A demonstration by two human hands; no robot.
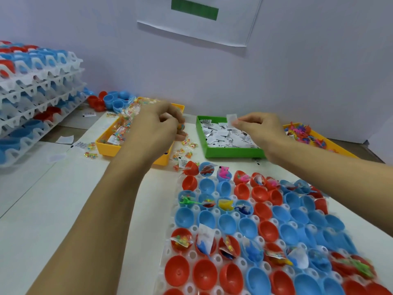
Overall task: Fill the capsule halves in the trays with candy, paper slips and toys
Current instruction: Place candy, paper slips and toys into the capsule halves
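A white tray (215,257) of red and blue capsule halves lies in front of me; some halves hold candy, slips or toys, many are bare. My left hand (158,124) hovers over the yellow candy tray (106,149), its curled fingers holding a candy packet (180,126). Over the green tray (231,153) of paper slips, my right hand (259,128) pinches one white paper slip (231,119) between thumb and fingers. A second yellow tray (338,145) at the right holds small colourful toys (302,133).
A stack of white trays (40,90) loaded with capsule halves stands at the left. Loose red and blue halves (110,100) lie behind the candy tray by the wall. Candy packets (182,150) and slips are scattered on the table between the trays.
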